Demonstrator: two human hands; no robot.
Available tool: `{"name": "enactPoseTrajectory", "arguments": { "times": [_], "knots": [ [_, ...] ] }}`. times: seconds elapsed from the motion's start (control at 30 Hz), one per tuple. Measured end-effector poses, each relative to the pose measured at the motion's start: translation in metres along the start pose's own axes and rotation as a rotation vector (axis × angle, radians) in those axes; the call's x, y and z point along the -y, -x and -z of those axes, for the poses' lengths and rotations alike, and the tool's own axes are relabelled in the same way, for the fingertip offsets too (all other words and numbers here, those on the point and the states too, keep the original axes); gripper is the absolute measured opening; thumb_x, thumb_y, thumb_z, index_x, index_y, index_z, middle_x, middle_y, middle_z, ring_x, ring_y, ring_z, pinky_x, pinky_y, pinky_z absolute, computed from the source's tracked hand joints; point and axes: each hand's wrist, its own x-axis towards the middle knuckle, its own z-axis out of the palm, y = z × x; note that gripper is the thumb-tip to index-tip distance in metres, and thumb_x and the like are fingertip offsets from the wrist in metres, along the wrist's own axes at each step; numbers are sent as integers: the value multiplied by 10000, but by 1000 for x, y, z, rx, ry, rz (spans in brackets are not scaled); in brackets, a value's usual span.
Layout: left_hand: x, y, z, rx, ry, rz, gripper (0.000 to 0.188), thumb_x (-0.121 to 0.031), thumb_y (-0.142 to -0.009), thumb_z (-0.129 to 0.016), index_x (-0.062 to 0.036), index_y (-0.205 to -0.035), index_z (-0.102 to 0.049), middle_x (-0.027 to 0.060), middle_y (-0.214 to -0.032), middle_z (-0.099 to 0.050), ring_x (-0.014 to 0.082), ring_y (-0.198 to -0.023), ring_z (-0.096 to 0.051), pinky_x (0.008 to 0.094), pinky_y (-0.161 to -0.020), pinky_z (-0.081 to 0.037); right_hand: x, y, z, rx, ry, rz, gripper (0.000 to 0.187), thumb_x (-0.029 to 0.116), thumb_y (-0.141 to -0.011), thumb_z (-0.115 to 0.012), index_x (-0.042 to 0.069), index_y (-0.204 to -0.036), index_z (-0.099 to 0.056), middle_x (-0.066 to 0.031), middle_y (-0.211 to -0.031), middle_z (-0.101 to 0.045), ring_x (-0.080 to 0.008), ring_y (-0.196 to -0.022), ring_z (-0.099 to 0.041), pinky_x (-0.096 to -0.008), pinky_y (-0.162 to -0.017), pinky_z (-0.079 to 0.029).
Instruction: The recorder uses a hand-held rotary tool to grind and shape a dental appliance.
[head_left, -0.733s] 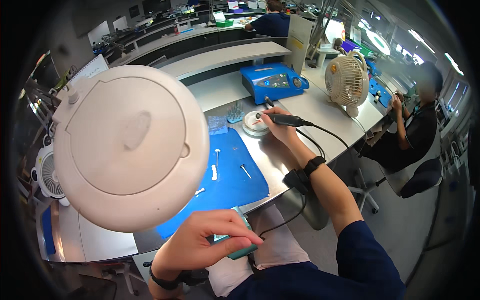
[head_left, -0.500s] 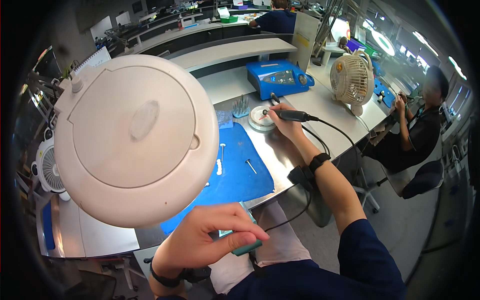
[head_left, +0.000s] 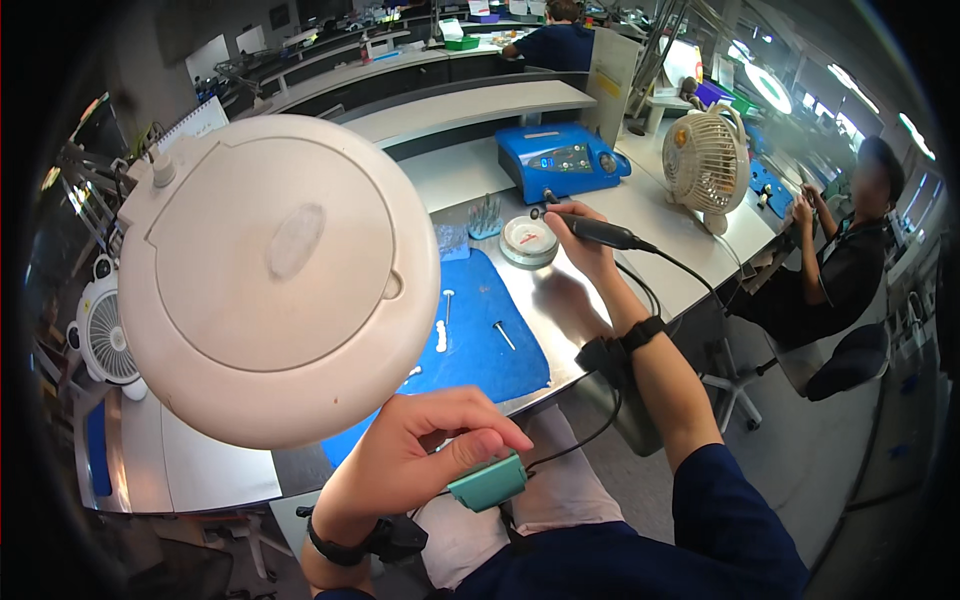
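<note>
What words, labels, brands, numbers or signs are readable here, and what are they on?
No text to quote.
Blue control box: lit display and markings, too small to read reliably.
Spiral pad: any marks too blurred.
White round dish: red mark, not legible as writing.
Black handpiece in right hand: none visible.

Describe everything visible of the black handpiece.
The black handpiece is slim and roughly cylindrical, smooth and plastic-looking. A black cord leaves its right end; a small, dark round tip shows at its left. The right hand grips it, slanting slightly down rightward, beside the round white dish. Whether the tip touches the dish is unclear.
</note>
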Motion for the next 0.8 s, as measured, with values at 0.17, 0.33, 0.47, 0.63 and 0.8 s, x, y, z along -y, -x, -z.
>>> {"name": "enactPoseTrajectory", "arguments": {
  "times": [0.17,0.33,0.47,0.63,0.8],
  "knots": [
    [15,-7,-4,39,17,132,134,-18,-811,-500,20,-862,-618,58,-767,-572,97,-699,-528,210,-639,-424,71,8,8,-192,-453,12,100,130,-794,-587,33,-814,-601,-7,-665,-568,-56,-632,-510,-199,-575,-410],
    [43,-10,-8,-233,442,166,137,-71,-842,-503,34,-903,-568,82,-762,-543,138,-680,-512,248,-601,-414,176,50,8,-156,-813,4,120,132,-826,-527,13,-832,-514,-47,-742,-554,-82,-674,-536,-228,-621,-461],
    [47,-13,-18,-322,609,110,207,-184,-864,-501,20,-861,-542,63,-696,-491,146,-654,-451,276,-587,-370,204,72,19,-111,-754,193,151,120,-812,-512,6,-910,-504,-13,-697,-518,-36,-633,-454,-189,-562,-372],
    [47,-16,-19,-387,673,88,199,-169,-857,-511,26,-844,-547,60,-701,-503,135,-653,-463,262,-585,-374,203,103,9,87,-824,208,258,153,-799,-485,-25,-985,-483,-103,-767,-525,-125,-659,-468,-249,-597,-375],
    [37,-14,12,-192,-163,242,106,-70,-808,-561,32,-822,-583,49,-683,-570,110,-575,-526,241,-545,-427,169,102,-7,9,-626,317,218,72,-809,-516,9,-1018,-517,-86,-751,-585,-112,-645,-553,-221,-593,-438]
  ]
}}
